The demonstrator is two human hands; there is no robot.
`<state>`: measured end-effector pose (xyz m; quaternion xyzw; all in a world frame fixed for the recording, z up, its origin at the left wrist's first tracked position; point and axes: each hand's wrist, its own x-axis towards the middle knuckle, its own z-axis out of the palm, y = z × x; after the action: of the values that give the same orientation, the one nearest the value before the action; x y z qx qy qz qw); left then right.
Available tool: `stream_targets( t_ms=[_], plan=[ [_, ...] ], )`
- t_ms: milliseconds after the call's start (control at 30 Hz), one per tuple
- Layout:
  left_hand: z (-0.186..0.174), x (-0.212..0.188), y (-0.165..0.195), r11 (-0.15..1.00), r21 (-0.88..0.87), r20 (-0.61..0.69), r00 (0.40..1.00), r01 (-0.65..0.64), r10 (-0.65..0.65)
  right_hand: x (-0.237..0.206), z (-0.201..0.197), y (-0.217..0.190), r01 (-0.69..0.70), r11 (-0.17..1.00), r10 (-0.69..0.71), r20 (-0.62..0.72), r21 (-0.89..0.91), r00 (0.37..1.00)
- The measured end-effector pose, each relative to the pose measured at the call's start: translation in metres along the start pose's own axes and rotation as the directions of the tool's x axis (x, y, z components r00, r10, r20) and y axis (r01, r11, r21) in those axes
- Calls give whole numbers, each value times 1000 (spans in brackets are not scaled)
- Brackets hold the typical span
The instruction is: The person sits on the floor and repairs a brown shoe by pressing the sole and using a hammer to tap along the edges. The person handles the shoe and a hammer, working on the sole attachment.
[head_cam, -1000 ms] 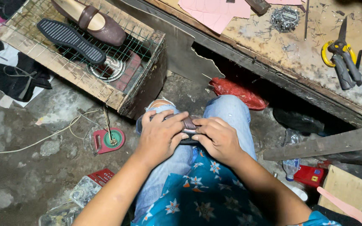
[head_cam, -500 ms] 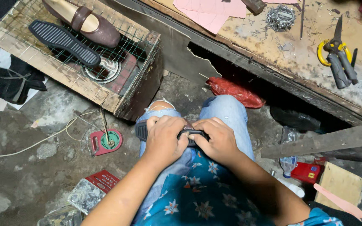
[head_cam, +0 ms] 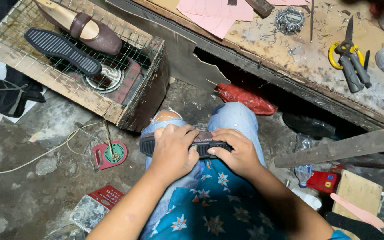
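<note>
A black ribbed shoe sole point(head_cam: 203, 144) lies sideways across my lap, on a shoe that my hands mostly hide. My left hand point(head_cam: 173, 151) presses over its left half, fingers curled on the top edge. My right hand point(head_cam: 236, 153) grips the right half, thumb along the lower edge. My knees in torn blue jeans point(head_cam: 232, 118) are under it.
A wire-topped wooden crate point(head_cam: 63, 84) at upper left carries a second black sole point(head_cam: 63, 51) and a brown shoe point(head_cam: 83, 29). The workbench point(head_cam: 316, 66) at upper right holds pink patterns, yellow-handled pliers point(head_cam: 350, 60) and nails. A red bag point(head_cam: 245, 98), a red disc point(head_cam: 110, 154) and a wooden plank point(head_cam: 338, 149) are near.
The shoe has been turned so its black sole faces up and sticks out left of my left hand. Both hands have spread along it and pressed down.
</note>
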<state>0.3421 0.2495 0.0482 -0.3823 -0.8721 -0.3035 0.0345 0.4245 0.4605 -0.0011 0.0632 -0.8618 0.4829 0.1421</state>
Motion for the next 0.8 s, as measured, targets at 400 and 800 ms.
stream_targets(
  t_ms=[400,800],
  plan=[
    [6,7,13,994,47,72,992,97,-100,12,-6,-12,-274,961,271,72,42,960],
    [16,25,17,975,156,158,970,159,-183,30,-15,-6,-389,911,411,210,-139,887]
  ],
)
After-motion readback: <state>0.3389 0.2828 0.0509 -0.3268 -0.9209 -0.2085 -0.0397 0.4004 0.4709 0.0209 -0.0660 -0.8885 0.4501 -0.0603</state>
